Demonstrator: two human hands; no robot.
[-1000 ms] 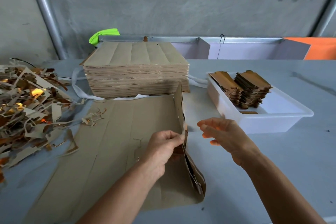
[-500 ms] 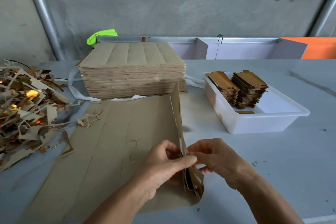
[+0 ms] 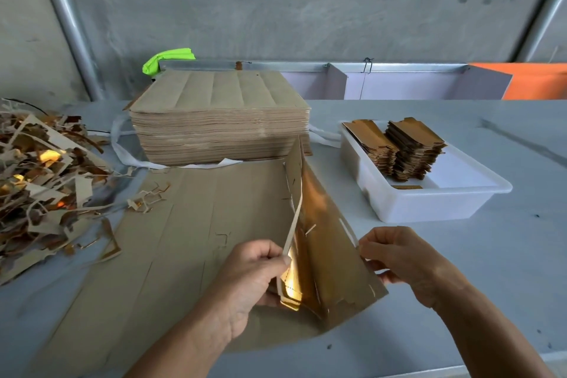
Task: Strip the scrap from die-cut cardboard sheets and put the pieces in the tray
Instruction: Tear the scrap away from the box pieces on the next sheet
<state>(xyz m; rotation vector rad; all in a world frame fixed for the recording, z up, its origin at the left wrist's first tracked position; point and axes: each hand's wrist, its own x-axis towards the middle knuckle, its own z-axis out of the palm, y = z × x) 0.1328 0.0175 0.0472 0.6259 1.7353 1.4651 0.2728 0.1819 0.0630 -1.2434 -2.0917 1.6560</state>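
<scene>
**2 bare hands, 2 bare forearms**

The left hand (image 3: 245, 279) and right hand (image 3: 408, 258) wear no gloves, rings or watch. Both forearms are uncovered as far as the frame shows, entering from 6 and 5 o'clock; no sleeve edge is in view. Fingernails look short and unpainted.

My right hand (image 3: 405, 258), open and apart a second ago, has closed on the raised strip's (image 3: 325, 242) outer edge and pulled it away from my left hand (image 3: 254, 273). The strip, earlier standing folded edge-on, now spreads open, showing its shiny gold inner face.
</scene>
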